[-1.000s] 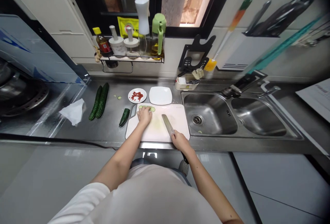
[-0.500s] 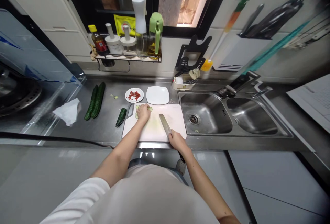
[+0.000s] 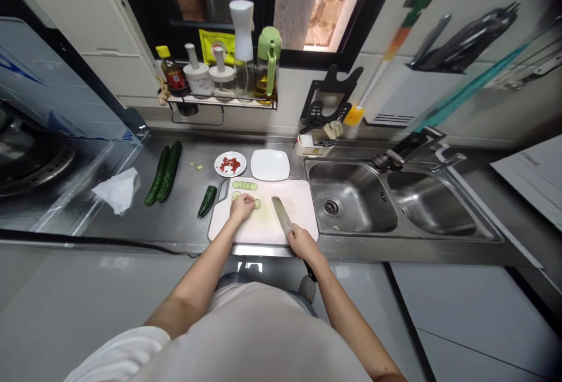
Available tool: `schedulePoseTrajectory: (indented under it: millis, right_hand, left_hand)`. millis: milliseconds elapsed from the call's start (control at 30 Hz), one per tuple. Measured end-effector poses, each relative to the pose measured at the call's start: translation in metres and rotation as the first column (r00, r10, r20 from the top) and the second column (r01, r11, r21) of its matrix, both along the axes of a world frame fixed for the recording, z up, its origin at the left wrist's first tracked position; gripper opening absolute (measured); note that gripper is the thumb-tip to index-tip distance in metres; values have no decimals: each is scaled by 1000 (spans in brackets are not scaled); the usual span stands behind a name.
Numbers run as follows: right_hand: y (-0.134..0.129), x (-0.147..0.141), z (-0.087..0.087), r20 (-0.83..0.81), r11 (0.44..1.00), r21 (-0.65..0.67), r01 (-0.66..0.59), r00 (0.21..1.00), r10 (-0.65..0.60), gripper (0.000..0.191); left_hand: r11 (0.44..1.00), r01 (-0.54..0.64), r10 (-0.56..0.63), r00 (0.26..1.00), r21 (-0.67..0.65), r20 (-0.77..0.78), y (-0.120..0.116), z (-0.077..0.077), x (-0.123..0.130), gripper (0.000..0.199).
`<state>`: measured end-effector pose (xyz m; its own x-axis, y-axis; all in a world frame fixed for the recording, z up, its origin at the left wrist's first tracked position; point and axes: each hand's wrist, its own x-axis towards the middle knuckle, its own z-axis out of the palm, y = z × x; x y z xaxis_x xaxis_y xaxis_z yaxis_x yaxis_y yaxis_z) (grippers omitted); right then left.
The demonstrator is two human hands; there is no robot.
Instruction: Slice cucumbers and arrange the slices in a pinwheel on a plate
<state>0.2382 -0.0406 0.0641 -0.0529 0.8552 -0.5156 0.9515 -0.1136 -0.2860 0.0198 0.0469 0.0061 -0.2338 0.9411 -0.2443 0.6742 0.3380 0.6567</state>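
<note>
My right hand point(image 3: 302, 242) is wrapped round the dark handle of a kitchen knife point(image 3: 281, 214), its blade lying flat-on over the right half of the white cutting board point(image 3: 263, 229). On the board's left half, my left hand point(image 3: 241, 208) is closed, fingertips pinching at the edge of a pale green cucumber slice point(image 3: 257, 204). Behind that hand, several cucumber slices point(image 3: 244, 185) overlap in a row along the board's far edge. Another slice point(image 3: 236, 195) shows just beyond the knuckles, partly hidden. A cut piece of cucumber point(image 3: 206, 201) rests left of the board.
Two whole cucumbers point(image 3: 163, 172) and a crumpled white tissue point(image 3: 116, 190) lie further left. Behind the board stand a plate of chopped red pieces point(image 3: 230, 174) and a white square plate point(image 3: 270, 164). A double sink point(image 3: 355, 225) adjoins on the right; a condiment rack point(image 3: 202, 101) hangs behind.
My left hand has come back toward me from the row of slices, uncovering it, and now has a slice at its fingertips. My right hand and the knife have barely moved.
</note>
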Motion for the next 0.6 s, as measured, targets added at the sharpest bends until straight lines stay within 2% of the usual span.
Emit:
schedulePoseTrajectory:
  millis: [67,233,400,600]
  right_hand:
    - [0,-1,0,18,1000,9,-12,1000,12,31]
    - [-1,-4,1,86,999,18,-42,995,40,31]
    - [-7,-7,5,113,993,51,-106,989,100,32]
    - [-10,-12,8,120,982,23,-189,975,185,30]
  left_hand:
    - [999,39,-39,999,-12,4,-6,-1,0,14]
    - [995,91,-86,989,38,-121,-10,-1,4,18]
    - [997,66,-61,992,47,-107,-11,-3,4,22]
    - [995,60,-50,992,80,-113,-12,-7,1,21]
